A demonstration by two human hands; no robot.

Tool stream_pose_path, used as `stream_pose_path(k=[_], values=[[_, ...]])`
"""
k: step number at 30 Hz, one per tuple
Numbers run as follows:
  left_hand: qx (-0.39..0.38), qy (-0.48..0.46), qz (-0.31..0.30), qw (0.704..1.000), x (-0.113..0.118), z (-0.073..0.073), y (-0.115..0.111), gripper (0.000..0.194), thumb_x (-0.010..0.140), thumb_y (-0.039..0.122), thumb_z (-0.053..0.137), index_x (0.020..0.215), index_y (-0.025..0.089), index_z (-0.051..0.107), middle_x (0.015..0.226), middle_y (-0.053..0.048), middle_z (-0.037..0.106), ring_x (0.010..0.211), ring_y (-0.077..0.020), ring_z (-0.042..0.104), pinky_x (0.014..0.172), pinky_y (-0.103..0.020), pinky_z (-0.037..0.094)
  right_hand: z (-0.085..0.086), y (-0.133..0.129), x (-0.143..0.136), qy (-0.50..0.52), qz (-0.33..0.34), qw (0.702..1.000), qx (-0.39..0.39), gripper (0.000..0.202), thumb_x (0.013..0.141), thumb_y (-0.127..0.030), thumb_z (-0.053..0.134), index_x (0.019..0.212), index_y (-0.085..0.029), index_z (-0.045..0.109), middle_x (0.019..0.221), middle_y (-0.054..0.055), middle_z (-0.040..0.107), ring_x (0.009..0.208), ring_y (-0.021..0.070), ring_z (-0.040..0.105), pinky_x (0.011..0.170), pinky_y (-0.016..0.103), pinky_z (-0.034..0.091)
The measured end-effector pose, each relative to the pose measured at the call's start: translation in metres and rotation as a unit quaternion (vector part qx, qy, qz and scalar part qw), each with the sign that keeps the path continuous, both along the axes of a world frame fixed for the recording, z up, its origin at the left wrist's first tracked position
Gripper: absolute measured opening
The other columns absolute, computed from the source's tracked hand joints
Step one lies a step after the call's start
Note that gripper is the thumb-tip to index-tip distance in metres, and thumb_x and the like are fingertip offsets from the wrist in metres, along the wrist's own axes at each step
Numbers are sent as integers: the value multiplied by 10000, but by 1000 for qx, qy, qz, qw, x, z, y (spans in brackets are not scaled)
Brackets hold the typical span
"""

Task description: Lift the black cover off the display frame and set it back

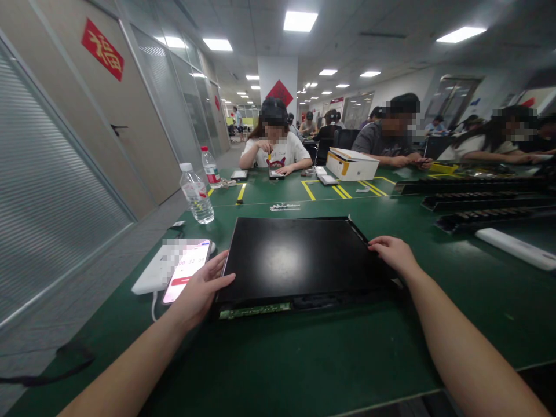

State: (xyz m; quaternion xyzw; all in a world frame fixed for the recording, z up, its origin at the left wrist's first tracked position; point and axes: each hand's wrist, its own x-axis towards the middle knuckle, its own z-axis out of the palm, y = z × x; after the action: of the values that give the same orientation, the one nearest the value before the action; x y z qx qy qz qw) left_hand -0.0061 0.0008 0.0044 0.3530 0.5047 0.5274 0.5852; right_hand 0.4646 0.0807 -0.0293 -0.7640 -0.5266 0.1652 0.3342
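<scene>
A flat black display panel (295,260) lies in front of me, with a green circuit strip (254,311) showing along its near edge. My left hand (202,289) grips the panel's left side, thumb on top and fingers at the edge. On the opposite side, my right hand (393,253) pinches a thin black frame strip (358,231) at the panel's right edge. That strip stands slightly apart from the panel near the far right corner.
Left of the panel are a lit phone (186,272), a white device (154,269) and two bottles (197,194). Long black parts (469,200) and a white bar (516,249) lie at right. A person sits opposite, near a white box (351,165).
</scene>
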Motion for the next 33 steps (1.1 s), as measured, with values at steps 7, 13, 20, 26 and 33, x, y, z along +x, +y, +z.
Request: stream_pose_path(k=[7, 13, 20, 26, 33], values=[[1, -4, -7, 1000, 0, 1, -1, 785, 563, 165, 958, 1300, 199, 690, 1376, -132, 704, 1401, -386, 528, 1190, -467, 424, 0, 0, 0, -5, -4, 1000, -4, 164, 706, -302, 657, 790, -241, 784, 768, 33, 747, 723, 215, 663, 750, 351, 479], [9, -4, -6, 1000, -2, -3, 2, 773, 506, 186, 981, 1232, 197, 715, 1411, -136, 680, 1456, -383, 458, 1208, -465, 390, -2, 1, 0, 3, -3, 1000, 2, 168, 697, -302, 650, 781, -244, 784, 787, 34, 757, 715, 213, 665, 745, 352, 483], [45, 24, 0, 999, -2, -4, 2, 755, 504, 229, 972, 1221, 185, 740, 1468, -159, 630, 1463, -399, 442, 1207, -480, 378, -4, 2, 2, 0, 4, 1000, 6, 163, 702, -308, 654, 783, -246, 781, 762, 30, 746, 726, 220, 663, 760, 356, 479], [38, 11, -5, 999, 4, 7, -3, 780, 527, 237, 969, 1266, 205, 723, 1384, -140, 697, 1420, -394, 500, 1171, -451, 437, -4, 1, 2, 3, 4, 1000, -1, 170, 707, -312, 653, 795, -246, 783, 783, 34, 749, 742, 222, 663, 761, 356, 476], [39, -21, -29, 999, 6, 12, -6, 958, 565, 209, 955, 1445, 189, 576, 1331, -152, 727, 1318, -381, 608, 1090, -428, 527, -6, 3, 4, 22, 2, 1000, 6, 192, 689, -314, 646, 803, -242, 782, 803, 38, 761, 740, 218, 664, 731, 347, 483]])
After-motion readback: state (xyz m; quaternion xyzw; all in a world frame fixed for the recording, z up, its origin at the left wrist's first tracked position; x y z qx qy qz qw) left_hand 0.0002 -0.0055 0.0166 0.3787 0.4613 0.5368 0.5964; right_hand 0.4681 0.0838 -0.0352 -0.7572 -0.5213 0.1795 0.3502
